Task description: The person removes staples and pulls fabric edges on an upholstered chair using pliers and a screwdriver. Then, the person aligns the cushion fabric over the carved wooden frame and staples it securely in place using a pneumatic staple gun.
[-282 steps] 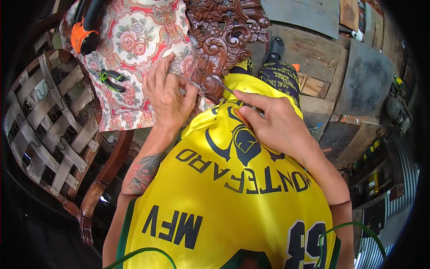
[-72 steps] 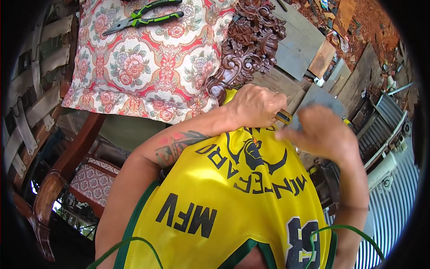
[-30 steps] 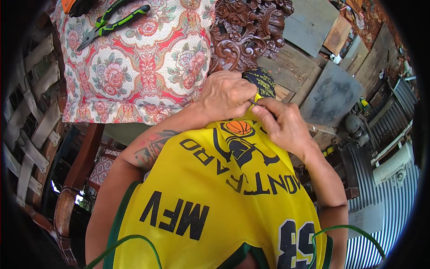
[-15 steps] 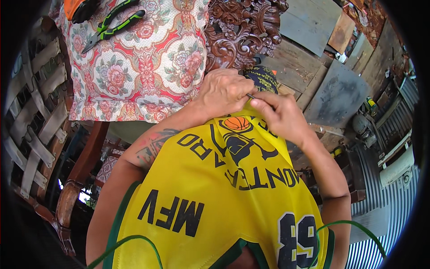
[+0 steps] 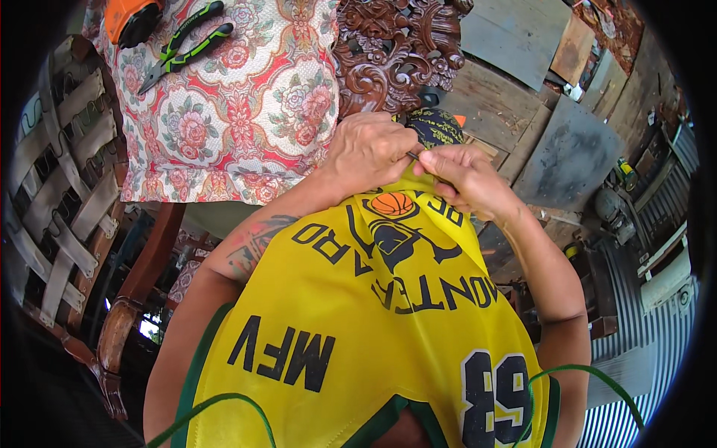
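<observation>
Weathered wooden boards point(image 5: 485, 89) and 2 large grey panels point(image 5: 515, 30) are covering the ground at the right, with corrugated metal point(image 5: 665, 351) showing at the lower right. At the middle, 2 hands are working close together above 1 yellow shirt point(image 5: 299, 306). 1 thin dark rod point(image 5: 413, 155) is bridging the small gap between them: the left hand point(image 5: 370, 149) is forming a fist around 1 end, its inner grasp hidden, while the right hand point(image 5: 467, 175) is pinching the other end between thumb and finger. Just beyond, 1 dark patterned trouser leg point(image 5: 435, 127) is showing. Up and left, 1 floral cover point(image 5: 246, 112) is spreading out, with carved brown wood point(image 5: 396, 45) bordering its right edge. 1 pair of green-and-black pliers point(image 5: 170, 56) is lying on the cover, handles spreading apart, beside 1 orange-and-black tool point(image 5: 133, 21). Farther left, 1 frame of woven grey straps point(image 5: 63, 224) is standing near 1 curved wooden armrest point(image 5: 116, 336).
</observation>
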Motion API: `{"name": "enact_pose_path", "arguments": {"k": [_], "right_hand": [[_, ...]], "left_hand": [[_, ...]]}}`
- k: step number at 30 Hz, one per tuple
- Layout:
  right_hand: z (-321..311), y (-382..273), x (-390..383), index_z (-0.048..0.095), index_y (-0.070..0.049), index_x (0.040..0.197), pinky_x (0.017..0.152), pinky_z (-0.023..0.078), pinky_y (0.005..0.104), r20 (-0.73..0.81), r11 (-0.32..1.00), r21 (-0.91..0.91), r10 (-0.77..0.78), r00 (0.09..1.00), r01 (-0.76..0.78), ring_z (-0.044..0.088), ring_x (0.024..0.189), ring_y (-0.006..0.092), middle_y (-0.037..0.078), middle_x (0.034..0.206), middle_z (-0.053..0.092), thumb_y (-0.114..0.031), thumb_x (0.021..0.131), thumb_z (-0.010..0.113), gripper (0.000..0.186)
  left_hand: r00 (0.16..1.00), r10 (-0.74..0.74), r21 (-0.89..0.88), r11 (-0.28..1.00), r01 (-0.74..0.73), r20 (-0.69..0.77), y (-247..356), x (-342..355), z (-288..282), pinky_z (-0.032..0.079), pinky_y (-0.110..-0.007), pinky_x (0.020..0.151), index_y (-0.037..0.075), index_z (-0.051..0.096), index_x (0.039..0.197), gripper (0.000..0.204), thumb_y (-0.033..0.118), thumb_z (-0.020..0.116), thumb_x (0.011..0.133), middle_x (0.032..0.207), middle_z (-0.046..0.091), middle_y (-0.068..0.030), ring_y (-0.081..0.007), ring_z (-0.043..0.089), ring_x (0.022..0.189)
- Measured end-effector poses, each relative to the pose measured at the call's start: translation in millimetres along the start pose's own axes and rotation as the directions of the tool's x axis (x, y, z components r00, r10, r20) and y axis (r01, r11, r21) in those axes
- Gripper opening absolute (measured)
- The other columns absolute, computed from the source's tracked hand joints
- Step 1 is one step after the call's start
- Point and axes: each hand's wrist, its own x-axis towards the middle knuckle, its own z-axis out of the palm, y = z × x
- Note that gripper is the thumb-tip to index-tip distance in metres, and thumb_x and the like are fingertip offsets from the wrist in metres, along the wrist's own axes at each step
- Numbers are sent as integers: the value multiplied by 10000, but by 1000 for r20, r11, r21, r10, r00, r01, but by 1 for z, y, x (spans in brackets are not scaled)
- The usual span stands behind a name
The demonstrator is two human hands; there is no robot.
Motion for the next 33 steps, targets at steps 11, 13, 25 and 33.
{"name": "enact_pose_path", "arguments": {"k": [11,13,25,33], "right_hand": [[-12,8,11,707,-56,1088,366,316,260,113,994,107,-23,993,11,381,417,57,-16,630,527,-405,1075,615,361],[-15,12,15,668,-89,1102,329,198,204,293,875,429,101,951,-225,280,409,12,-51,614,436,-454,1082,586,375],[-31,-5,-53,723,-36,1097,518,337,247,-92,796,-561,-336,937,230,431,585,29,-65,677,517,-358,1055,643,334],[-29,-18,-26,694,2,1164,684,447,250,-363,674,-503,-733,576,541,546,791,78,-22,853,583,-227,1058,642,258]], "left_hand": [[999,-23,53,998,22,28,1,1,1,489,-446,613,84,598,720,199,142,788,705,679,613,-71,-301,622,669],[999,-4,61,998,1,43,2,0,1,492,-444,619,84,602,728,196,140,790,712,687,619,-69,-300,626,679],[966,245,293,932,-213,-78,28,-25,-23,479,-433,871,80,716,1127,341,140,810,805,1017,657,-75,-316,618,955],[858,-256,527,700,482,-444,42,-45,-25,432,-437,807,88,722,1125,248,165,759,893,1028,698,-94,-305,624,940]]}}
